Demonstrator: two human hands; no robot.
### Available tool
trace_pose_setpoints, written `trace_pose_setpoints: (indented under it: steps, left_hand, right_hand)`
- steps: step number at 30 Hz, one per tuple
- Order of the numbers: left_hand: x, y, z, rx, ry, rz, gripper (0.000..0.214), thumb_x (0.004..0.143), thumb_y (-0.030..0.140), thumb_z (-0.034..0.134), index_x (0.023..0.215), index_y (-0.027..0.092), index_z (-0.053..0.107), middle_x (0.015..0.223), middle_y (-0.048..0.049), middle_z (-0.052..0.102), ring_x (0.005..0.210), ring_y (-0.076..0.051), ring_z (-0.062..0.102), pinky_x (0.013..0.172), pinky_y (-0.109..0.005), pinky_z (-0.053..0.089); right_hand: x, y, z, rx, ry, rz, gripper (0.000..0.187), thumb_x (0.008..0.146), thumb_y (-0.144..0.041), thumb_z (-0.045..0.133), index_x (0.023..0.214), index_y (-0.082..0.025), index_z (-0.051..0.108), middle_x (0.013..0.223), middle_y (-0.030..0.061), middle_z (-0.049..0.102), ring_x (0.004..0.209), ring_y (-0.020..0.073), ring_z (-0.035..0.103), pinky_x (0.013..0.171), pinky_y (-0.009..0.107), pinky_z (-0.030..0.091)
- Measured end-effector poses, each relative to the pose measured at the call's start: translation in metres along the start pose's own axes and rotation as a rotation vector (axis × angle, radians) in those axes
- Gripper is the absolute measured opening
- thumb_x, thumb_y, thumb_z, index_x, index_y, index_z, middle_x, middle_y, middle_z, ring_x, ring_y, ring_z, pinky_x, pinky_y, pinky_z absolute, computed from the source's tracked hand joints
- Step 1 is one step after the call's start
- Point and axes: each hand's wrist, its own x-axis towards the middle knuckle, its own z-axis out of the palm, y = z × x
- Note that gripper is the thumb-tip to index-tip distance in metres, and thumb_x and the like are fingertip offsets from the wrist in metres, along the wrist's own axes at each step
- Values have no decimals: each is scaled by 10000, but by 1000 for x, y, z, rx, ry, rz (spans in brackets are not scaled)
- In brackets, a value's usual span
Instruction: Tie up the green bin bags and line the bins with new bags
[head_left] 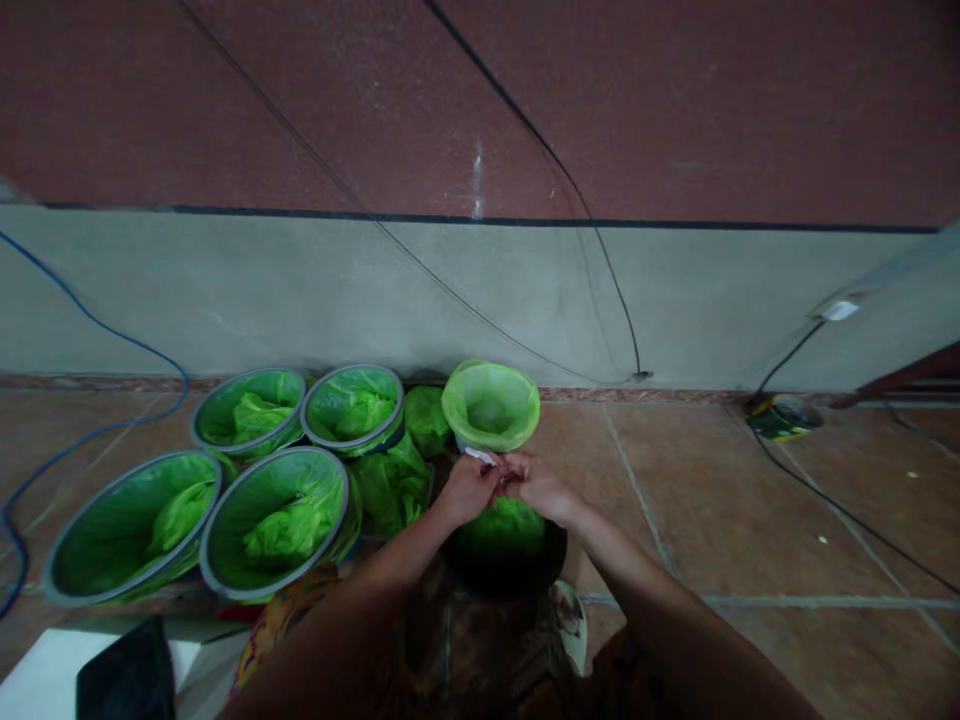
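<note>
Green bag (510, 527) below fingers (519, 466)

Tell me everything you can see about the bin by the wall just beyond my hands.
The bin stands upright on the tiled floor, close to the pale grey wall. A thin-looking light green plastic bag lines it and folds over its rim, leaving the round mouth open. A little of its blue-grey side shows below. Your left hand and right hand hide part of its lower front; contact is unclear.
</note>
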Motion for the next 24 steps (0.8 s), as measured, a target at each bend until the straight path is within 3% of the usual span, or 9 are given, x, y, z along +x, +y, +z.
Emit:
trace_pose_setpoints:
  steps: [5, 8, 11, 16, 19, 22, 24]
  left_hand:
    - [2, 2, -5, -11, 25, -67, 286, 860, 404, 564, 786, 145, 662, 518, 41, 557, 375, -76, 469, 393, -190, 364]
    - [3, 0, -7, 63, 99, -141, 303, 878, 379, 545, 734, 142, 667, 482, 35, 554, 364, -78, 476, 392, -186, 345]
    - [3, 1, -7, 59, 220, -285, 302, 878, 290, 537, 632, 136, 620, 450, 27, 536, 344, -75, 460, 392, -192, 338]
    - [4, 3, -8, -33, 179, -438, 270, 858, 248, 552, 613, 139, 581, 452, 26, 527, 343, -72, 433, 402, -205, 343]
    - [8, -2, -11, -3, 137, -360, 248, 851, 252, 553, 631, 141, 582, 486, 27, 535, 395, -75, 460, 439, -204, 358]
    - [12, -10, -13, 40, 74, -158, 62, 791, 168, 581, 778, 138, 634, 556, 39, 563, 492, -83, 505, 513, -201, 392]
    - [13, -15, -13, 89, 43, -72, 231, 723, 93, 606, 948, 140, 633, 620, 43, 592, 559, -99, 542, 570, -212, 422]
  right_hand:
    - [-3, -5, 3, 50, -29, 42, 238, 634, -155, 581, 871, -175, 583, 697, -25, 637, 613, 112, 548, 557, 211, 368]
    - [-1, -2, 3, -191, 68, 47, 311, 683, -126, 564, 989, -165, 605, 640, -42, 613, 528, 93, 483, 525, 206, 342]
    - [-2, -1, 6, -501, 194, -34, 422, 742, -82, 541, 1153, -155, 599, 659, -30, 630, 574, 113, 530, 589, 221, 388]
    - [-10, -9, 15, -852, 215, -229, 287, 836, -75, 480, 979, -180, 706, 914, 62, 708, 848, 171, 631, 818, 272, 439]
    - [-11, -9, 14, -944, 204, -183, 256, 865, -100, 474, 885, -168, 720, 901, 82, 705, 869, 182, 626, 812, 270, 433]
    - [-6, -4, 9, -856, 254, 4, 228, 848, -101, 494, 851, -161, 714, 824, 63, 698, 764, 159, 614, 722, 248, 431]
    - [-3, 1, 6, -691, 275, 135, 203, 833, -104, 510, 808, -159, 703, 703, 24, 658, 635, 129, 571, 625, 229, 413]
